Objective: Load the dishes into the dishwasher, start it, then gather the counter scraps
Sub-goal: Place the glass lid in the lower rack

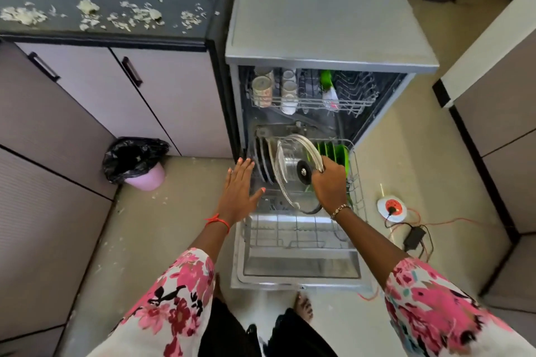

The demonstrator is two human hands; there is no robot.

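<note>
The grey dishwasher (324, 23) stands open with its door down and its lower rack (358, 191) pulled out. My right hand (329, 182) grips the rim of a glass lid (293, 153) with a black knob, held on edge over that rack. Dark plates (265, 159) stand at the rack's left and green plates (333, 152) at its back right. My left hand (239, 185) hovers flat with spread fingers beside the rack's left edge, holding nothing. Mugs (262, 90) sit in the upper rack. Pale scraps (87, 6) litter the dark counter at top left.
A pink bin (145, 174) lined with a black bag stands on the floor left of the dishwasher. An extension socket (391, 207), a black adapter and red wires lie on the floor to the right. Cabinet doors flank both sides.
</note>
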